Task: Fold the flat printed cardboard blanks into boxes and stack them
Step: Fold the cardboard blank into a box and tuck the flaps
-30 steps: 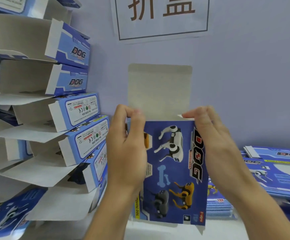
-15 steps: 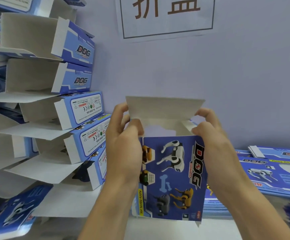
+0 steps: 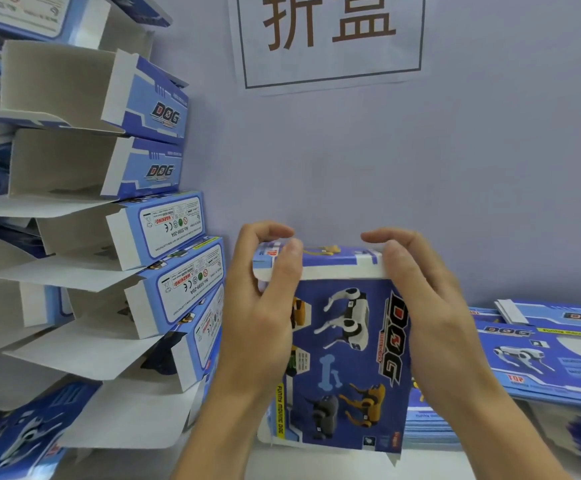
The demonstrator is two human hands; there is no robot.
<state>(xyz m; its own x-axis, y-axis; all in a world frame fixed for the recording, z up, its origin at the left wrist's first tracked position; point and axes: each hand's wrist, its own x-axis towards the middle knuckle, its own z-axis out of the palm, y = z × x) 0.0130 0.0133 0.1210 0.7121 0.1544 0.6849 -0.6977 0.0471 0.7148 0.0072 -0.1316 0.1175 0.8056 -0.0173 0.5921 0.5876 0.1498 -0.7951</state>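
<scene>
Both hands grip the upright box (image 3: 346, 355): left hand (image 3: 265, 306) and right hand (image 3: 420, 299) curl over its top flap (image 3: 337, 259).

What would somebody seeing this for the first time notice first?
Dead centre, the left hand and right hand grip a blue box printed with robot dogs, fingers curled over its top flap. To the left leans a tall stack of folded boxes with their flaps hanging open. Above, a paper sign with two large characters hangs on the wall, and flat blanks lie piled at right.
</scene>
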